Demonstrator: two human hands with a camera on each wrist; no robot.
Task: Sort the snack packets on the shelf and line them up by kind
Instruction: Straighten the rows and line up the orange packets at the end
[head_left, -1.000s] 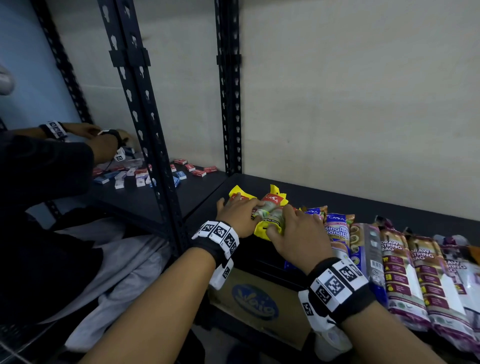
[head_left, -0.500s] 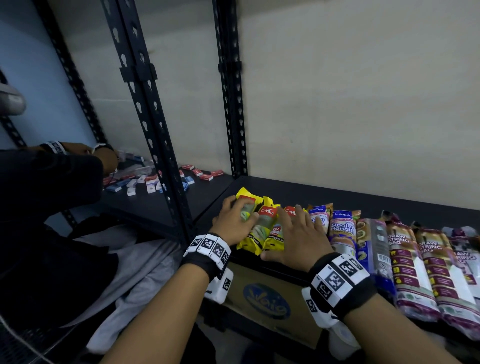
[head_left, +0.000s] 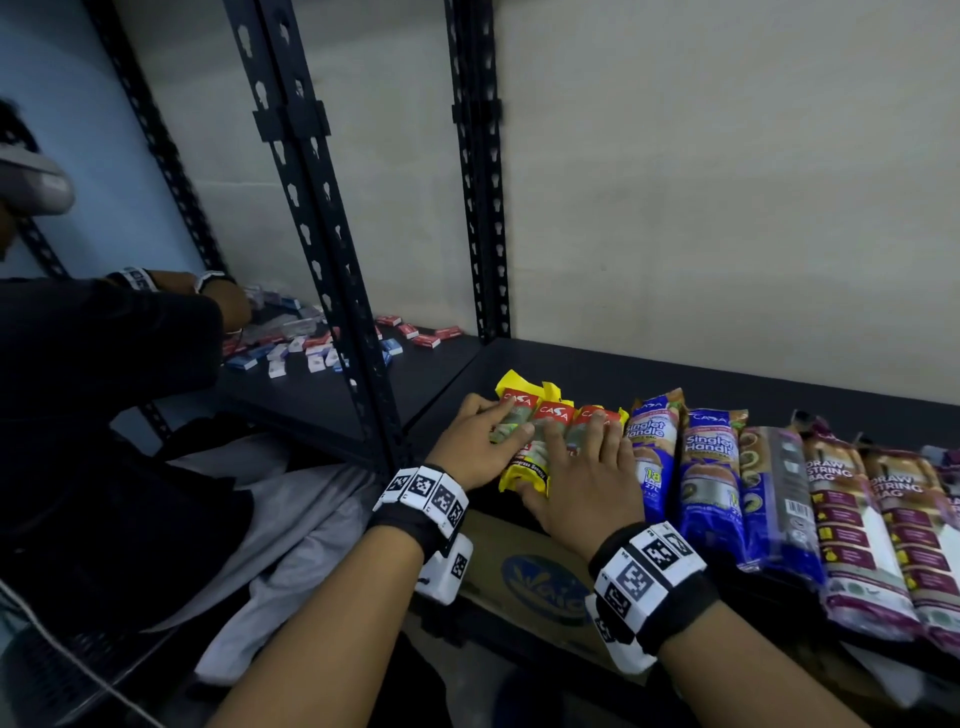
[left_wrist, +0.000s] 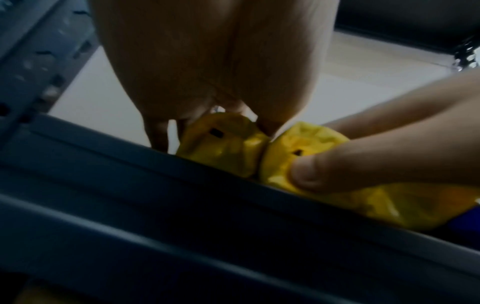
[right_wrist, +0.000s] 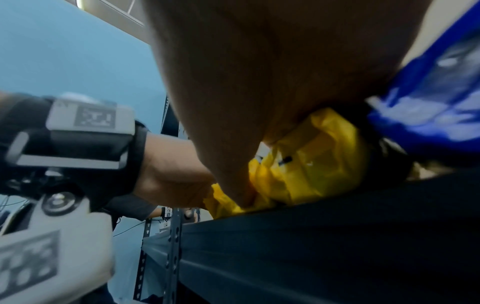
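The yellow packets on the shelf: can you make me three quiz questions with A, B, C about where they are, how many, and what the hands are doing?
1. Where do the yellow packets lie?
A. left end of the row
B. right end
C. on the floor

2. How many red labels show on them?
A. one
B. three
C. six

3. What are the hands doing?
A. hanging idle
B. lifting a box
C. resting on the packets

Answers:
1 A, the blue packets lie to their right.
2 B, three labels sit side by side.
3 C, the left hand and right hand lie on top with fingers spread.
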